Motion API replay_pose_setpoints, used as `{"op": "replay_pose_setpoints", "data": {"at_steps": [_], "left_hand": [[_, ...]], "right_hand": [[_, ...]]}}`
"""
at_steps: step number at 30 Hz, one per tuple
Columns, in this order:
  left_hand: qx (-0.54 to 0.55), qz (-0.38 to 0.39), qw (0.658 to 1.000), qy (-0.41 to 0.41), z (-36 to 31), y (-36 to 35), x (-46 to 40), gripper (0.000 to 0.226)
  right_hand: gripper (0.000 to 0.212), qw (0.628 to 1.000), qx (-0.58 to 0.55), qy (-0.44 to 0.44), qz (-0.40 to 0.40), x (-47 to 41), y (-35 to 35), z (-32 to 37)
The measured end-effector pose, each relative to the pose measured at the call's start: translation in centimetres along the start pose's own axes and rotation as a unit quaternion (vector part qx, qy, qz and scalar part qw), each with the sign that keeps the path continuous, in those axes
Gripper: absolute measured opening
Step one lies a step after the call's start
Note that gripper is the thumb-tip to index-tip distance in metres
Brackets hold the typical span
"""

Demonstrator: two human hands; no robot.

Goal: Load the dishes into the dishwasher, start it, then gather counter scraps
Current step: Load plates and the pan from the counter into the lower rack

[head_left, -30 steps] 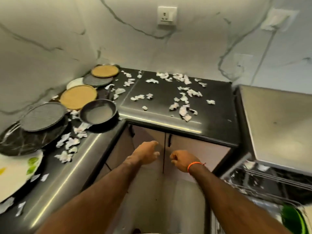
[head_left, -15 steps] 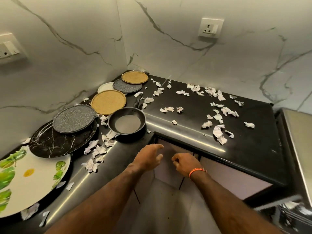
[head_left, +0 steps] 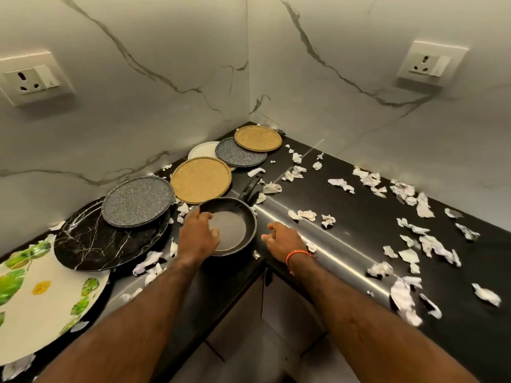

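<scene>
A black frying pan [head_left: 235, 217] sits on the black counter [head_left: 359, 233] at its inner corner, handle pointing away. My left hand [head_left: 197, 233] lies over the pan's near-left rim, fingers loosely curved down into the pan; the thumb is hidden. My right hand [head_left: 282, 240], with an orange wrist band, hovers just right of the pan above the counter edge, fingers loosely curled and holding nothing. Plates line the left wall: a leaf-patterned one [head_left: 41, 297], a black marble one [head_left: 91, 244], two grey speckled [head_left: 137, 200], two tan [head_left: 200, 179] and a white one [head_left: 203, 150].
Torn paper scraps [head_left: 423, 244] are scattered over the counter, thickest on the right, with some between the plates and the pan. Marble walls carry two sockets [head_left: 431, 63]. Cabinet doors [head_left: 249, 313] stand below the corner.
The view swung left and down, and the dishwasher left the frame. Both hands moved forward from in front of the cabinet onto the counter. My left hand reached the pan's rim.
</scene>
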State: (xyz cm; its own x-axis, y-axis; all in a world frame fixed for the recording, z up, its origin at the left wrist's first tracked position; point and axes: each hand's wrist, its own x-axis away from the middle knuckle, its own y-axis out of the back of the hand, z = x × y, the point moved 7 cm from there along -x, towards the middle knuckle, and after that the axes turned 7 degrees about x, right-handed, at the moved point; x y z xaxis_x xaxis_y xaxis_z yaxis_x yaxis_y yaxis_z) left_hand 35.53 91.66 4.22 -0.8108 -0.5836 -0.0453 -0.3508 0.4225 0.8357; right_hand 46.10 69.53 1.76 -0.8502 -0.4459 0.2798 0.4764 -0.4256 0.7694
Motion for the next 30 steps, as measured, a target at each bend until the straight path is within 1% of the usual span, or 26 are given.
{"op": "replay_pose_setpoints", "data": {"at_steps": [1,3,5,8,10,12,14,16,18,20,22,23,24,25,26,28,29,30], "left_hand": [[-0.004,0.005,0.999,0.040,1.1,0.0,-0.6,0.050],[0.014,0.017,0.994,0.103,2.8,-0.1,-1.2,0.052],[0.053,0.017,0.990,0.127,3.5,-0.1,-1.4,0.053],[0.098,-0.006,0.985,0.144,3.6,0.2,-1.4,0.059],[0.129,-0.016,0.979,0.154,3.8,0.5,-1.5,0.058],[0.155,-0.011,0.975,0.159,3.9,0.7,-1.6,0.057],[0.181,-0.004,0.972,0.153,3.6,1.2,-2.0,0.056],[0.216,0.015,0.968,0.130,2.5,1.7,-2.8,0.045],[0.261,0.054,0.958,0.105,0.7,1.7,-3.5,0.028],[0.302,0.091,0.945,0.087,-1.4,1.7,-4.1,0.025],[0.317,0.143,0.935,0.067,-3.9,1.0,-3.9,0.023],[0.318,0.148,0.935,0.056,-4.7,0.9,-3.9,0.022],[0.319,0.153,0.935,0.034,-5.7,0.6,-3.8,0.023],[0.318,0.171,0.933,0.008,-7.0,-0.2,-3.4,0.024],[0.315,0.192,0.930,-0.014,-8.3,-0.9,-2.7,0.024],[0.309,0.238,0.919,-0.059,-10.8,-2.7,-0.9,0.027],[0.302,0.253,0.916,-0.076,-11.8,-3.4,0.0,0.028],[0.292,0.272,0.911,-0.101,-13.2,-4.2,1.3,0.028]], "right_hand": [[0.049,1.000,-0.017,-0.007,0.011,-1.2,-0.6,0.3],[0.044,0.999,-0.027,-0.008,0.039,-3.0,-2.3,1.0],[0.040,0.997,-0.058,-0.009,0.054,-4.3,-4.0,1.2],[0.031,0.986,-0.149,-0.039,0.061,-5.1,-5.0,1.6],[0.029,0.972,-0.216,-0.068,0.064,-5.1,-4.9,1.9],[0.030,0.952,-0.287,-0.094,0.055,-5.3,-4.6,1.5],[0.032,0.935,-0.335,-0.108,0.046,-5.3,-4.0,0.8],[0.035,0.923,-0.367,-0.109,0.036,-4.5,-3.2,0.2],[0.034,0.917,-0.387,-0.102,0.007,-3.0,-1.8,-0.2],[0.032,0.915,-0.388,-0.107,-0.029,-1.7,-0.6,-0.6],[0.029,0.920,-0.366,-0.109,-0.094,0.3,1.0,-1.9],[0.029,0.929,-0.333,-0.101,-0.125,0.7,1.9,-2.2],[0.033,0.940,-0.280,-0.092,-0.172,1.6,3.0,-2.7],[0.042,0.944,-0.212,-0.095,-0.232,3.3,4.2,-3.8],[0.054,0.939,-0.142,-0.099,-0.299,5.2,5.6,-4.7],[0.069,0.909,0.000,-0.088,-0.408,9.2,8.0,-6.2],[0.071,0.894,0.075,-0.086,-0.434,11.0,9.0,-6.6],[0.070,0.880,0.140,-0.094,-0.443,12.6,9.6,-7.8]]}}
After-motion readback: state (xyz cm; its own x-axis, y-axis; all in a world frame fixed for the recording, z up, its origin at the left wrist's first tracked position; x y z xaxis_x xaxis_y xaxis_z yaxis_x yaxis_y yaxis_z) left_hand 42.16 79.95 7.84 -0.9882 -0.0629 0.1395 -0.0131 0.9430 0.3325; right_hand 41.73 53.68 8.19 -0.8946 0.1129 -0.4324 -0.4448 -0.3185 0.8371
